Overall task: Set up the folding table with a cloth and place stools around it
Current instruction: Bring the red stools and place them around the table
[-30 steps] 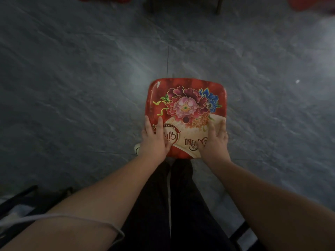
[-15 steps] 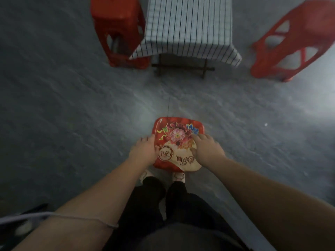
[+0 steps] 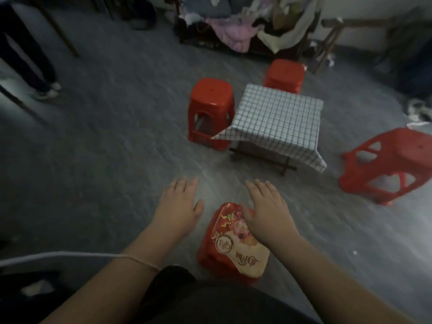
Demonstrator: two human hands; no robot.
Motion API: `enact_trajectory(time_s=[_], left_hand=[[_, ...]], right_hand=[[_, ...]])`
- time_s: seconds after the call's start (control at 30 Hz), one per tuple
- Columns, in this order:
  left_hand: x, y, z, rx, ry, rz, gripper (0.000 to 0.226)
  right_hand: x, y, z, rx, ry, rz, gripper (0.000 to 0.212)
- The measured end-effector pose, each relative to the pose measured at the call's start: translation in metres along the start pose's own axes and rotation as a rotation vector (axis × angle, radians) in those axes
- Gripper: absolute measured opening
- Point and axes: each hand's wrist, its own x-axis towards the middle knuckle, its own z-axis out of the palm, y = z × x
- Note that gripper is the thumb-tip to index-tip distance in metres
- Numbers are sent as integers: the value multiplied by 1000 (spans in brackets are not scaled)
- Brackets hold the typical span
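Note:
A red stool with a flower-printed seat [image 3: 230, 251] stands on the floor right in front of my legs. My left hand [image 3: 178, 204] hovers to its left, fingers spread, holding nothing. My right hand [image 3: 266, 209] hangs over the stool's far edge, fingers straight, also holding nothing. Farther off stands the low folding table under a blue-checked cloth [image 3: 278, 118]. A red stool [image 3: 211, 111] stands at its left side, another red stool [image 3: 285, 74] behind it, and a third red stool [image 3: 388, 164] sits at its right.
Grey stone floor stretches all around. A heap of clothes on dark furniture [image 3: 252, 26] fills the back. A person's legs [image 3: 30, 57] stand at the far left, and another person's shoe [image 3: 418, 109] shows at the right edge.
Both hands have lifted off the flower-printed stool and spread open. My view has risen, bringing the table, the other stools and the back of the room into sight.

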Motion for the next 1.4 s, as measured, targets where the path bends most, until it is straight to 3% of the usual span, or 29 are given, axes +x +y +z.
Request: enact_trajectory(time_s=[0.17,0.33,0.73,0.9,1.17,1.4], left_hand=[[7,-37,-35,-45,86,-65,71],[26,-105,-52,-66,67,-141,74],[136,-367,-122,-52,12,-143,71],[170,-439,-156,-69,24,-163,71],[233,-503,-187,-114,11,-206,70],[342,-544,-211,-75,1,-211,71]], right_hand=[[41,-53,-9,-45,5,-91,67],[93,-121,-2,-76,0,-151,68],[269,-353,55,-120,3,-138,68],[323,-432,67,-74,-3,-145,68],[404,-477,66,-107,-8,-169,67],[523,-492,59,-82,-10,-168,68]])
